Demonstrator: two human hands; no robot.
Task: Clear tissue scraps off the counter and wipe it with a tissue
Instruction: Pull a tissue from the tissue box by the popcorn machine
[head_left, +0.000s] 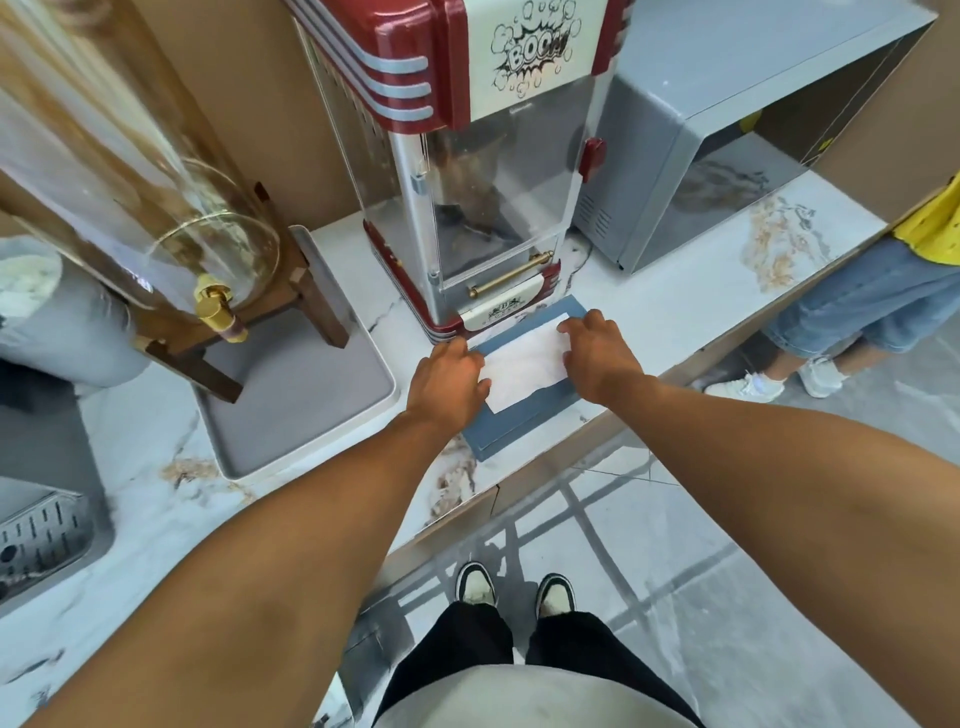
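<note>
A flat white tissue (524, 366) lies on top of a blue-grey tissue box (514, 428) at the front edge of the white marble counter (675, 306). My left hand (449, 382) rests palm down on the tissue's left edge, fingers curled over it. On the tissue's right end lies my right hand (597, 353), its fingertips pressing at the far corner. Both hands touch the tissue; whether either pinches it I cannot tell. I see no loose tissue scraps on the counter.
A red popcorn machine (467, 156) stands right behind the box. Left of it is a glass drink dispenser (156, 208) on a wooden stand in a grey tray (301, 384). A grey microwave (701, 156) sits at right. Another person's legs (857, 322) stand beyond the counter.
</note>
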